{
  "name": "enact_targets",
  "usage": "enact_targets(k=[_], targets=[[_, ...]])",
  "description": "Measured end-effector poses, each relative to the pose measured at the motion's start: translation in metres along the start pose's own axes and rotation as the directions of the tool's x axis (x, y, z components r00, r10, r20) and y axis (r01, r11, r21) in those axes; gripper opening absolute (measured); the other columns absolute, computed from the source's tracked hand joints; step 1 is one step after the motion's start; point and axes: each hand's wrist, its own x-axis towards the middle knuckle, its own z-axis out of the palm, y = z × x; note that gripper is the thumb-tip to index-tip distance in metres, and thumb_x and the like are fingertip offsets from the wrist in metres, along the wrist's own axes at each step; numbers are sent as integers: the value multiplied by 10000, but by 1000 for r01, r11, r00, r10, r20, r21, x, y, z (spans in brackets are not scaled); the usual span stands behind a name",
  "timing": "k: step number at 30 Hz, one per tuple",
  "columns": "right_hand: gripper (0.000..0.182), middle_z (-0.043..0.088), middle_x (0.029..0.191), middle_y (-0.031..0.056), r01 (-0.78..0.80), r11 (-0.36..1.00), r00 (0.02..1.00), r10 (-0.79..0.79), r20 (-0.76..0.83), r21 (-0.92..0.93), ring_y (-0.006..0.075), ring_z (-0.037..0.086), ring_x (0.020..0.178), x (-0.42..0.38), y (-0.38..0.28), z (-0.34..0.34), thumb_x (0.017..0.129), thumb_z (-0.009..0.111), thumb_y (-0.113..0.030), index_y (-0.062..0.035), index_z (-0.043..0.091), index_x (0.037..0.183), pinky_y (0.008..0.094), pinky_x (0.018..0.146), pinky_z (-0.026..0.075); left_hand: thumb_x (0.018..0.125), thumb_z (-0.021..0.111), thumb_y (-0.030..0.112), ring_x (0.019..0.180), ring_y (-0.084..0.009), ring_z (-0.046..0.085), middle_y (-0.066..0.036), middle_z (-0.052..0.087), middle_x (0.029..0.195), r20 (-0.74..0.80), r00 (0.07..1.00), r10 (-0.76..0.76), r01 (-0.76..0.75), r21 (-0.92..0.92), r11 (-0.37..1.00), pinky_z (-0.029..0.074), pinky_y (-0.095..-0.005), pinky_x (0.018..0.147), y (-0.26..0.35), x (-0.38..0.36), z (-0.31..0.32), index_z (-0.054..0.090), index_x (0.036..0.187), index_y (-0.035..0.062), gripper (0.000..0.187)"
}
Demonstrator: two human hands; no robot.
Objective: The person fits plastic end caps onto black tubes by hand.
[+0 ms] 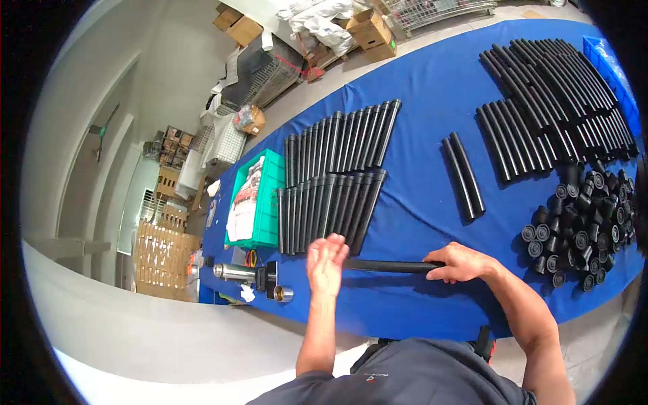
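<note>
A black tube (pixel 388 266) lies lengthwise in front of me, just over the blue tablecloth. My right hand (pixel 462 263) is closed around its right end. At the tube's left end, my left hand (pixel 327 264) is open, palm showing and fingers stretched out. Beyond the left hand stand out two rows of black tubes with caps (pixel 331 202), laid side by side. Two plain black tubes (pixel 466 179) rest apart to the right. Farther right is a heap of black ribbed end caps (pixel 584 233), some with round faces up.
Stacked black tubes (pixel 516 138) cover the far right, beside a blue crate (pixel 613 77). On the left a teal crate (pixel 272 206) holds papers and packets. A steel thermos (pixel 235 272) and a metal cup (pixel 283 293) sit near the table's left end. Cardboard boxes (pixel 371 34) stand behind.
</note>
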Motion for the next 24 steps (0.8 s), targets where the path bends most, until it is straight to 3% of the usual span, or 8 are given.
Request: enact_targets(k=[2, 4, 5, 7, 11, 14, 18, 24], targets=[[364, 679, 679, 114, 22, 999, 1000, -22, 9, -34, 207, 689, 600, 1, 1, 3, 944, 684, -272, 22, 684, 1158, 358, 577, 550, 935, 719, 65, 1191, -251, 640, -140, 678, 1243, -22, 974, 224, -173, 561, 810, 506, -443, 1069, 20, 1, 21, 593, 1218, 40, 310], [369, 679, 677, 111, -9, 1000, 1000, 9, 22, -19, 203, 689, 600, 2, 0, 2, 941, 688, -267, 22, 685, 1170, 359, 576, 551, 876, 768, 105, 1204, -294, 622, -150, 657, 1277, 425, 896, 133, -443, 819, 365, 501, -414, 1054, 31, -4, 46, 641, 1213, 14, 372], [372, 678, 676, 110, -28, 1000, 999, 28, 32, -13, 202, 689, 600, 2, 0, 3, 939, 690, -265, 22, 685, 1176, 360, 575, 552, 851, 793, 143, 1200, -317, 618, -154, 648, 1287, 617, 786, -31, -614, 786, 72, 499, -411, 1048, 36, -7, 64, 658, 1214, 7, 410], [387, 676, 666, 107, -28, 1000, 999, 29, 37, -7, 194, 686, 590, 2, 0, 3, 938, 693, -262, 19, 682, 1204, 354, 573, 552, 820, 814, 253, 1215, -346, 604, -156, 655, 1279, 765, 613, -198, -785, 619, -37, 499, -425, 1040, 23, -14, 88, 690, 1195, 26, 456], [412, 690, 722, 85, -39, 999, 998, 37, 57, 24, 160, 679, 629, -1, -2, -2, 953, 715, -252, 34, 674, 1246, 314, 590, 562, 804, 811, 187, 1027, -312, 639, -143, 650, 1139, 771, 538, -339, -808, 587, 51, 542, -418, 907, -1, -15, 92, 683, 1159, 23, 411], [546, 717, 984, 144, -143, 924, 989, 147, 14, 354, 197, 706, 812, 1, -2, 3, 966, 708, -295, 42, 580, 1376, 326, 622, 584, 810, 791, 159, 967, -288, 633, -108, 606, 1033, 778, 536, -328, -802, 590, 90, 541, -399, 831, 15, -1, 103, 675, 1123, 42, 353], [852, 539, 1392, 227, -24, 744, 960, 203, -191, 668, 276, 644, 1110, 7, 17, 3, 966, 704, -366, 1, 246, 1583, 355, 743, 604, 810, 788, 173, 936, -337, 661, -153, 628, 1023, 675, 724, -147, -677, 735, 37, 550, -413, 836, 46, 56, 99, 702, 1087, 21, 327], [862, 596, 1323, 241, -32, 826, 982, 131, -136, 563, 266, 659, 1081, 8, 15, 6, 950, 735, -380, 18, 283, 1566, 369, 792, 596, 819, 782, 276, 983, -383, 690, -222, 710, 1041, 437, 892, 114, -420, 896, -145, 545, -449, 872, 44, 228, 93, 719, 1097, -17, 409]])
